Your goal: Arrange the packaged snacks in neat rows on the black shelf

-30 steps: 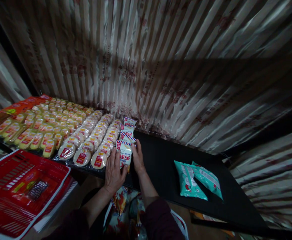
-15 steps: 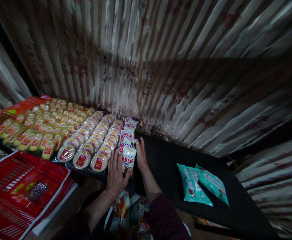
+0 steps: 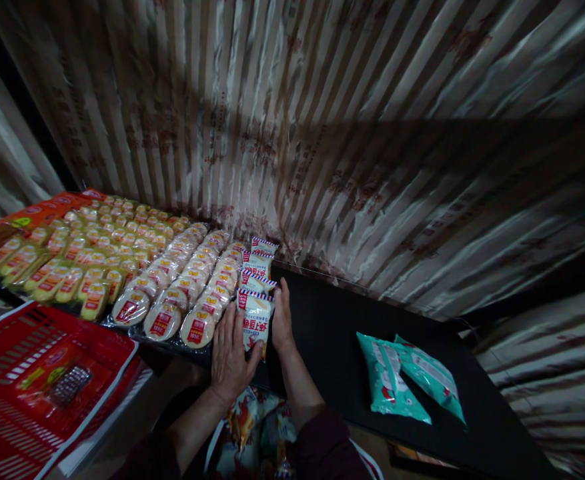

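A row of white snack packets (image 3: 255, 322) with striped tops and red lettering stands on the black shelf, overlapping from front to back. My left hand (image 3: 233, 352) lies along the left side of the front packet, fingers stretched out and thumb at its lower edge. On the opposite side, my right hand (image 3: 283, 319) is held edgewise with straight fingers, by the packet's right side. Neither hand is wrapped round anything. Left of the packets are rows of round wrapped cakes (image 3: 197, 329), close to my left fingers.
Yellow wrapped cakes (image 3: 93, 301) and an orange bag (image 3: 9, 227) fill the shelf's left end. Two teal bags (image 3: 389, 380) lie on the black shelf (image 3: 322, 320) to the right. A red basket (image 3: 2, 393) stands at lower left. More packets (image 3: 255, 413) sit below my arms.
Both hands stay alongside the front packet, with the right hand slightly closer in against its side. The view has shifted a little.
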Available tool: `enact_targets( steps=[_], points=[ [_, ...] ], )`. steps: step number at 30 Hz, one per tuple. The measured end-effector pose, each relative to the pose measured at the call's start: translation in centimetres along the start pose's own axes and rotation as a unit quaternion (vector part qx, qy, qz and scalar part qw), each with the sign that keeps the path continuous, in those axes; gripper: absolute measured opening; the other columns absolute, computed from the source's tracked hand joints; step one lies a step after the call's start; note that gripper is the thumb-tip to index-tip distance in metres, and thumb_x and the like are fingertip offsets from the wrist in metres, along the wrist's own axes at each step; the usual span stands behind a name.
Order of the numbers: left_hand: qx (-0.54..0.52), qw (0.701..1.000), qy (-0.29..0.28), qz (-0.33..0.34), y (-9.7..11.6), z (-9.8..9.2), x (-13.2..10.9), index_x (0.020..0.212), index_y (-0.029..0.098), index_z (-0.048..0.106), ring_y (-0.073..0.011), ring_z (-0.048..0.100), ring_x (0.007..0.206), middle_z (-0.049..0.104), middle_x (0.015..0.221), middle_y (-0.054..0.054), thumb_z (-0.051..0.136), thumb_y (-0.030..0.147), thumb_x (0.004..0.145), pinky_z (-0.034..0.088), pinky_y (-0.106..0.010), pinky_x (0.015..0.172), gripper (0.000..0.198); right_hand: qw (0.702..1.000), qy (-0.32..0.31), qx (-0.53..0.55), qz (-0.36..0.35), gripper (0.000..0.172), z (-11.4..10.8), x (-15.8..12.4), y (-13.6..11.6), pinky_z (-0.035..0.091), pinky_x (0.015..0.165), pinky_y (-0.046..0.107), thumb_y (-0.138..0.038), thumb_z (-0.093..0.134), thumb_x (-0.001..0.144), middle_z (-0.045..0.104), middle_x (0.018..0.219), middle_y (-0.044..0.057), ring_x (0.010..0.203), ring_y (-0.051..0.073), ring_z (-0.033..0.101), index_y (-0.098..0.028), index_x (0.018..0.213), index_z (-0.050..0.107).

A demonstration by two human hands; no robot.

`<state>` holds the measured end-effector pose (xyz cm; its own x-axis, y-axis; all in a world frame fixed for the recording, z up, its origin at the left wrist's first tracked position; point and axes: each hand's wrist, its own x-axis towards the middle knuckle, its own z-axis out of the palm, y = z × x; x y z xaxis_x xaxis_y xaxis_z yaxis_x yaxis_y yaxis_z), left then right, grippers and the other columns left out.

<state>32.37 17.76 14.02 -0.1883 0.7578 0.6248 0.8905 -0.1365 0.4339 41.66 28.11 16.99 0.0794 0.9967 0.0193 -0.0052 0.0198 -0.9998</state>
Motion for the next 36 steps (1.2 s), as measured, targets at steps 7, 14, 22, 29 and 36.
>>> enact_targets(
  steps=[7,14,22,29,36],
  points=[
    [-0.006,1.0,0.016,0.022,0.0,-0.2,0.0,0.142,0.009,0.025,-0.0324,0.028,0.137,0.031,0.146,-0.023,0.057,0.04,0.081,0.033,-0.049,0.105,0.075,1.0,0.008,0.013,-0.019,0.066,-0.3,-1.9,0.8,0.033,0.106,0.038,-0.056,0.043,0.084,0.042,0.143,0.008,0.129,0.021,0.043,-0.024,0.141,0.031],
    [-0.016,0.999,0.028,0.036,-0.3,-0.2,-0.2,0.137,0.017,0.038,-0.0325,0.026,0.137,0.029,0.148,-0.019,0.058,0.033,0.081,0.031,-0.05,0.105,0.062,0.997,-0.017,-0.068,-0.032,0.062,-0.4,-3.6,-1.0,0.028,0.109,0.037,-0.055,0.04,0.086,0.042,0.143,0.007,0.131,0.021,0.04,-0.022,0.138,0.037],
    [-0.034,0.998,0.027,0.039,0.6,-2.3,-1.3,0.136,0.015,0.04,-0.0311,0.02,0.14,0.027,0.15,-0.017,0.052,0.027,0.083,0.028,-0.051,0.108,0.055,0.988,0.012,-0.144,-0.063,0.063,-0.9,-7.2,-2.2,0.024,0.111,0.038,-0.055,0.036,0.086,0.041,0.144,0.01,0.132,0.021,0.036,-0.018,0.136,0.041],
    [-0.107,0.993,-0.02,0.042,4.0,-4.2,-4.1,0.135,0.011,0.039,-0.0267,0.023,0.14,0.037,0.145,-0.018,0.041,0.017,0.084,0.031,-0.051,0.108,0.052,0.99,0.03,-0.12,-0.061,0.058,-1.6,-10.9,-3.1,0.025,0.11,0.037,-0.057,0.041,0.084,0.051,0.135,0.009,0.128,0.02,0.042,-0.019,0.125,0.054],
    [-0.182,0.976,-0.089,0.075,6.4,-6.3,-7.8,0.124,0.011,0.049,-0.0244,0.027,0.138,0.043,0.14,-0.016,0.039,0.008,0.079,0.034,-0.049,0.109,0.047,0.986,0.053,-0.137,-0.083,0.054,-4.7,-16.2,-3.1,0.033,0.105,0.035,-0.056,0.039,0.086,0.057,0.127,0.01,0.118,0.02,0.05,-0.017,0.118,0.06]
  ],
)
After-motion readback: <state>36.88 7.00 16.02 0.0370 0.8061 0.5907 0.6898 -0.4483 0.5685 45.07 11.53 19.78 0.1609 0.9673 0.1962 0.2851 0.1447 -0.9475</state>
